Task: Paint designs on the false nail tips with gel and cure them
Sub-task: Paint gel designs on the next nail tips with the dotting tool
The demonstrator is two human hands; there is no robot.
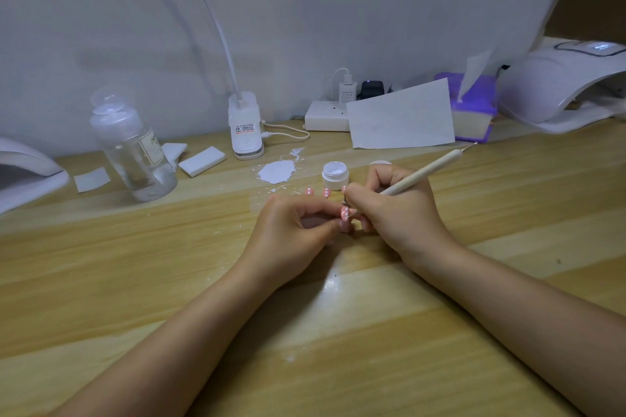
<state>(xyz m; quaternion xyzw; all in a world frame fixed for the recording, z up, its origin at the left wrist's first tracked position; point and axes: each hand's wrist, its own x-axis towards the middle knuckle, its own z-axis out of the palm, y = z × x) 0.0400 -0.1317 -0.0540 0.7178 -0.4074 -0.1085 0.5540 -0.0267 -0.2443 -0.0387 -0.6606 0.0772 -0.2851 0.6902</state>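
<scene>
Broadly, the pale wood-grain desk [135, 281] has its widest bare stretch in the foreground on either side of the forearms, while its far edge is crowded against a grey-white cloth backdrop [305, 10]. At the right end of that edge sits a smooth, domed white curing lamp [555, 85], and part of a second lamp [23, 173] shows at the left edge. A clear plastic bottle [132, 145] stands left of centre, near a flat smear of white paint [276, 171] on the wood. Just right of the smear is a small round white gel pot [334, 176], open. The left hand [294, 230] pinches a glossy pink nail tip [345, 215] with white dots at mid-desk. The right hand [399, 210] grips a slim cream dotting pen [430, 169], its lower end touching that tip. Two more dotted pink tips [318, 192] lie just beyond the hands.
</scene>
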